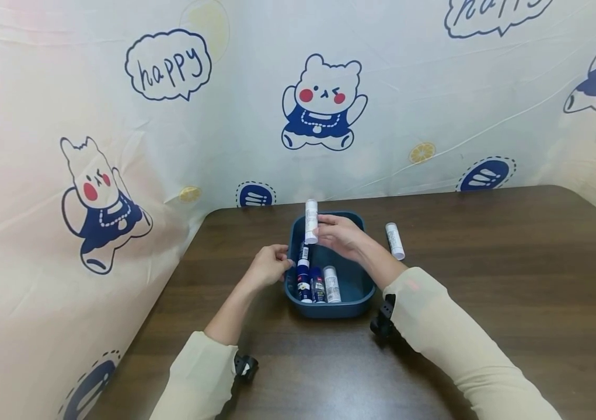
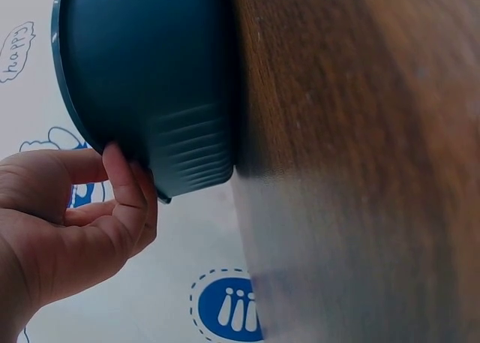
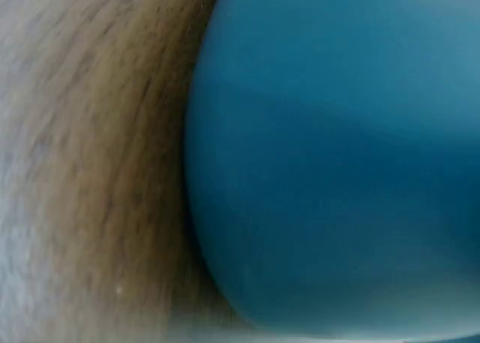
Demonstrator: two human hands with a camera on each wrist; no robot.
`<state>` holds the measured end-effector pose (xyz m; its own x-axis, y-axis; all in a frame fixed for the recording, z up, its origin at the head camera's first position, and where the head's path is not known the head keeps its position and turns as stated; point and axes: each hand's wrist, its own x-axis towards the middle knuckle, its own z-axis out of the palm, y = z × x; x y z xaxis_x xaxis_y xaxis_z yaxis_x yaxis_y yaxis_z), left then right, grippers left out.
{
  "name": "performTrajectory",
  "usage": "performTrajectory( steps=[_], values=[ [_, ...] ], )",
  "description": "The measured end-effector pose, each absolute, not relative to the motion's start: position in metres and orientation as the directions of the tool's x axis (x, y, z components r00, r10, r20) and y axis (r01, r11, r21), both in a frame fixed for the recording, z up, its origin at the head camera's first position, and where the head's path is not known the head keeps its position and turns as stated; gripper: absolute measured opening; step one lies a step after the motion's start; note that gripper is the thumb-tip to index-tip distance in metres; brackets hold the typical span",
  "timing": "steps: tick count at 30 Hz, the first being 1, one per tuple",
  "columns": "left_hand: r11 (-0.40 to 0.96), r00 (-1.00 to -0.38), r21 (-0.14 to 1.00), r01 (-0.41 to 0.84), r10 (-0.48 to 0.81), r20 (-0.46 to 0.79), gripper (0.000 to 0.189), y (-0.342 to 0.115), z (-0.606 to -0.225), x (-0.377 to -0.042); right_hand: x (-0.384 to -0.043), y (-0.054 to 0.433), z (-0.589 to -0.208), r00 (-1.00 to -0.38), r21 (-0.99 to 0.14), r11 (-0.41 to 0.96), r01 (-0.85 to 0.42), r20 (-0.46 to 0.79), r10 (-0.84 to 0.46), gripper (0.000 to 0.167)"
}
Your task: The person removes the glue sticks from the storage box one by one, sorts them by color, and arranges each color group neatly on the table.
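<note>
A dark blue plastic bin (image 1: 329,311) stands on the table, its outer wall filling much of both wrist views. My left hand (image 1: 267,267) pinches the bin's left rim; in the left wrist view, the fingers (image 2: 124,185) curl at the edge. Above the far left part of the bin, my right hand (image 1: 344,234) holds a white glue stick (image 1: 310,221) upright by its fingertips. Inside, blue glue sticks (image 1: 304,289) lie along the left side, with another blue one (image 1: 317,284) and a white one (image 1: 331,284) beside them. The right wrist view does not show the right hand.
Another white glue stick (image 1: 395,241) lies on the brown wooden table (image 1: 487,280), to the right of the bin. Behind the table hangs a pale curtain (image 1: 245,116) printed with cartoon bears, meeting the table's back and left edges.
</note>
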<state>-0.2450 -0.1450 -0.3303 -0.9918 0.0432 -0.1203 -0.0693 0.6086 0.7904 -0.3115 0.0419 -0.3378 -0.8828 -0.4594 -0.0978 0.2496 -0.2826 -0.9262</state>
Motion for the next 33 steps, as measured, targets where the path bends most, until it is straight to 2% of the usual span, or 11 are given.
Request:
performTrajectory(
  steps=[21,33],
  values=[
    [0.606,-0.991,0.792,-0.075,0.04,-0.124,0.044,-0.145,-0.333,-0.247,-0.307,0.089,-0.331,-0.915,-0.922,-0.322,0.217,-0.076,-0.397,0.065],
    [0.606,-0.992,0.791,-0.079,0.034,-0.125,0.044,-0.145,-0.332,-0.247,-0.303,0.133,-0.327,-0.925,-0.945,-0.285,0.163,-0.046,-0.377,0.065]
  ],
)
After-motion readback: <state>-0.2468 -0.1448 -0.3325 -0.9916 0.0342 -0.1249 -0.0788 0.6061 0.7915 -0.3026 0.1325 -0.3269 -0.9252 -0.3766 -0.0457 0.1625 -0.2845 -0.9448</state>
